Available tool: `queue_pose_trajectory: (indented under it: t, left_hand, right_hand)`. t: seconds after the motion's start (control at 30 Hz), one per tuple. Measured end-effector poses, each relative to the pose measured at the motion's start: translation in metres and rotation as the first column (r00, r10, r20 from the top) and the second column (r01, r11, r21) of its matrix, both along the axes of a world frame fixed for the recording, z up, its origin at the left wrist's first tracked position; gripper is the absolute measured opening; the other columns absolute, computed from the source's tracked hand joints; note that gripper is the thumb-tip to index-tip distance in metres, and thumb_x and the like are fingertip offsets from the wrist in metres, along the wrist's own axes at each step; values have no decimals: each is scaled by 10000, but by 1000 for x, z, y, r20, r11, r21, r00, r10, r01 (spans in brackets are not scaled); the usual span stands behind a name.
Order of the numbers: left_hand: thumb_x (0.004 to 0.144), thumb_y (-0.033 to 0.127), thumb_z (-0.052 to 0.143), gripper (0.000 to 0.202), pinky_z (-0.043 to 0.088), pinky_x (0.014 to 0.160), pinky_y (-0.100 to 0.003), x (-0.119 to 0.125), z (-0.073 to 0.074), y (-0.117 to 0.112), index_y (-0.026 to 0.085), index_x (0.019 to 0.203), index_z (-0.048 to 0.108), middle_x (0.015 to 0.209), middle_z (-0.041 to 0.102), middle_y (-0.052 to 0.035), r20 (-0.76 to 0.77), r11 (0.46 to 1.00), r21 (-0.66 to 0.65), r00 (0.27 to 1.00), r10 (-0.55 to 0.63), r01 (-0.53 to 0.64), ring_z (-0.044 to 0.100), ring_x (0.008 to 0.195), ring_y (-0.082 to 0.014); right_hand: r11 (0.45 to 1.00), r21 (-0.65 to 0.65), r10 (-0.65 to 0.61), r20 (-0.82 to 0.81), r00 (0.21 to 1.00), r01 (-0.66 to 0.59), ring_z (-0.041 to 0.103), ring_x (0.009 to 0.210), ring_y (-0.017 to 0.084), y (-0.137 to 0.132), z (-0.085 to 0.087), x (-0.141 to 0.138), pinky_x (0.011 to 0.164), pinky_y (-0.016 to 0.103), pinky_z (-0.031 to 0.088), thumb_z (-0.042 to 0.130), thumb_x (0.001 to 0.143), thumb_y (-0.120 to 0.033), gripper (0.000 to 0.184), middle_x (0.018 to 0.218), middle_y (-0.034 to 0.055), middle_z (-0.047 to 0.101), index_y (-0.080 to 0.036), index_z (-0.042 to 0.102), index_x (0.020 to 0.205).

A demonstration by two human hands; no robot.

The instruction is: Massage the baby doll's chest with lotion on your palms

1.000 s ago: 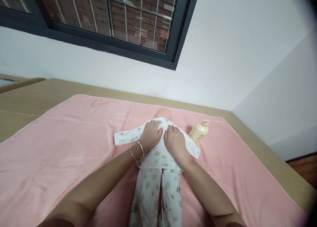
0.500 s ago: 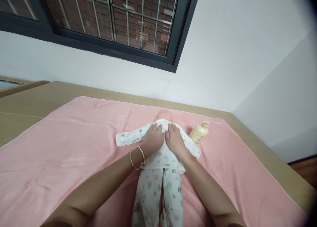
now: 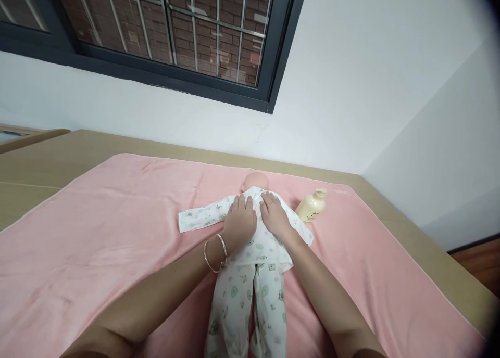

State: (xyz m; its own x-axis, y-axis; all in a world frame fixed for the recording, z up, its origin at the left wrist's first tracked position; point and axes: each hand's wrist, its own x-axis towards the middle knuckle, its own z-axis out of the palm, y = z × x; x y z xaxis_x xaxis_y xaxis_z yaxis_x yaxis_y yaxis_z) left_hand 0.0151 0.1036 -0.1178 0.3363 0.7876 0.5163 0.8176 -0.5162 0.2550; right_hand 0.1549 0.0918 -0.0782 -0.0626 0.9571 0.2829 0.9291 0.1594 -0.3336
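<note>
A baby doll lies on a pink blanket, its head toward the wall and its face not visible. It wears a white printed long-sleeved top and matching trousers. My left hand rests flat on the upper left of the top, fingers stretched toward the doll's shoulder; a bangle circles that wrist. On the upper right of the top lies my right hand, its fingers also extended. Neither hand grips anything. The doll's sleeves spread out to both sides.
A pale yellow pump bottle is on the blanket beside the doll's right-hand sleeve. The blanket covers a wooden surface that meets a white wall. A dark-framed window with metal bars is above.
The whole view has shifted slightly, so things appear a little further left. My left hand sits slightly lower on the top, and its fingers and thumb lie closer together. My right hand stays on the top.
</note>
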Motion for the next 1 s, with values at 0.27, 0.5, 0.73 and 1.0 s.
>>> queue_pose_trajectory:
  t: [0.27, 0.5, 0.73, 1.0]
  left_hand:
    - [928, 250, 376, 433, 399, 1093, -437, -21, 19, 40, 111, 1310, 525, 1333, 575, -162, 49, 963, -185, 981, -188, 194, 498, 1281, -258]
    - [928, 231, 377, 486, 340, 1094, -578, -5, 5, -2, 60, 1379, 434, 1438, 454, -244, -15, 994, -51, 996, -93, 92, 362, 1395, -360]
    - [884, 187, 393, 488, 342, 1117, -543, -12, 13, 8, 113, 1358, 480, 1427, 499, -181, -19, 968, -114, 974, -226, 223, 375, 1400, -315]
    - [939, 254, 347, 480, 310, 1141, -518, -13, 9, 22, 71, 1368, 459, 1445, 469, -204, 27, 985, -112, 992, -125, 128, 364, 1402, -315]
  right_hand:
    - [973, -198, -60, 288, 956, 120, 428, 1338, 364, -44, 18, -31, 984, 451, 426, 328, 979, -236, 523, 1437, 300, 417, -11, 343, 1451]
    - [992, -122, -9, 83, 997, 19, 482, 1291, 245, -14, 17, -3, 1055, 369, 376, 263, 1004, -242, 425, 1335, 178, 561, -97, 514, 1315]
    - [984, -177, -6, 159, 987, 35, 341, 1407, 312, -27, 11, -9, 1102, 439, 315, 300, 989, -264, 538, 1483, 247, 391, -39, 330, 1477]
    - [975, -222, 12, 143, 990, 20, 447, 1323, 307, -35, 20, -14, 1026, 425, 389, 299, 972, -230, 508, 1421, 224, 473, -98, 380, 1455]
